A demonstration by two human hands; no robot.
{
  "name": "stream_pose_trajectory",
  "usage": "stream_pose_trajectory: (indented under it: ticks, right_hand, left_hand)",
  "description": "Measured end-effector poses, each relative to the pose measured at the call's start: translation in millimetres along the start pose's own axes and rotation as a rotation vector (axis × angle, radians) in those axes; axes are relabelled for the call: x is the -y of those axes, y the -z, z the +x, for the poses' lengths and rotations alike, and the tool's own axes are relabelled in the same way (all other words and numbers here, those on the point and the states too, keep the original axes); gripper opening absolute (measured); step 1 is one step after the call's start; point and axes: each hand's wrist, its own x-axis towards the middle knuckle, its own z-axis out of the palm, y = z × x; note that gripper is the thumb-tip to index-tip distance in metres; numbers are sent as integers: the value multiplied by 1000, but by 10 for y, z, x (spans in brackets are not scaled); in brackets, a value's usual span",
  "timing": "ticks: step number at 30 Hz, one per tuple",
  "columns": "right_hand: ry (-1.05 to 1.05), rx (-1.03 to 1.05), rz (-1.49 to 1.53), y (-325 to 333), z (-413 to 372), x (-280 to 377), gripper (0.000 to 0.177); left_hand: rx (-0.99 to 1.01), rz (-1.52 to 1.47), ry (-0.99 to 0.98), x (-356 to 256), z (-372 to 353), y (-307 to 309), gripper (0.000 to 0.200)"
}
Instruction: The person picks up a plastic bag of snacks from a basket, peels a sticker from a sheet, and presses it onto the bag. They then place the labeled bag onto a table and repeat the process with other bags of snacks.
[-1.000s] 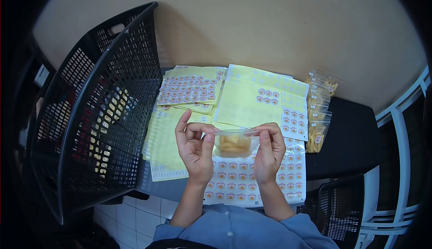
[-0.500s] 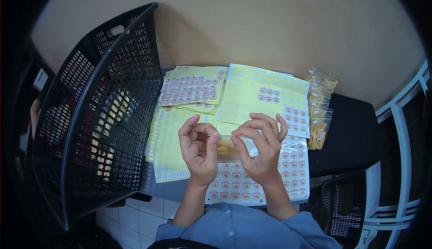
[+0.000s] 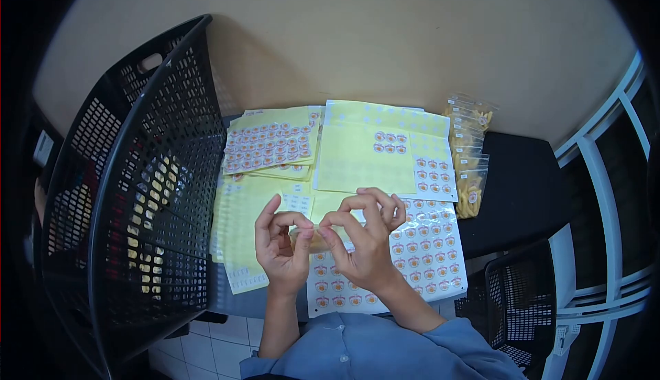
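Observation:
Near the table's front edge, a small clear bag with yellow contents hangs between my hands, partly hidden by them. My left hand pinches its top edge with thumb and index finger. Close beside it, my right hand pinches the same edge, its other fingers raised. Under and behind the hands lie sticker sheets: a white sheet with rows of round stickers, a yellow sheet with a small block of stickers, and a stack of yellow sticker sheets at the left.
A large black perforated basket with yellow packs inside stands at the left. Overlapping filled clear bags lie at the right of the sheets. A second black basket and a white metal frame are at the right.
The camera view has shifted, moving the table items left in the picture. My hands have come closer together along the bag's top edge, and the bag is now more hidden.

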Motion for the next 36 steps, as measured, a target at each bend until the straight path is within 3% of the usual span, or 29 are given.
stream_pose_trajectory:
  ticks: [8,18,21,22,23,24,27,30,31,33,36]
  right_hand:
    - [-10,-40,42,-61,-8,-95,5]
    - [-50,112,200,-10,-16,-390,12]
    - [-71,159,329,119,53,-757,18]
    - [-120,75,429,100,99,-950,16]
    - [-141,56,330,99,181,-1186,17]
    - [-218,63,235,85,280,-1378,17]
    - [-248,125,135,-81,482,-1939,19]
    - [-120,442,-202,-205,643,-2183,20]
    - [-117,442,-201,-253,676,-2226,20]
    - [-10,573,-314,-339,724,-2294,17]
    - [73,624,-399,-417,768,-2369,10]
  left_hand:
    - [14,-43,53,34,71,-95,52]
    - [129,1,36,222,135,-64,45]
    - [113,-37,194,280,210,16,31]
    - [67,-118,219,321,291,46,24]
    - [19,-198,245,354,369,44,18]
    - [-1,-220,374,317,478,0,21]
    - [204,-540,747,560,744,-139,32]
    - [336,-959,1204,1233,862,-361,27]
    - [335,-959,1202,1409,896,-433,27]
    - [300,-1072,1408,1646,970,-563,17]
    - [314,-1096,1448,1868,1024,-660,11]
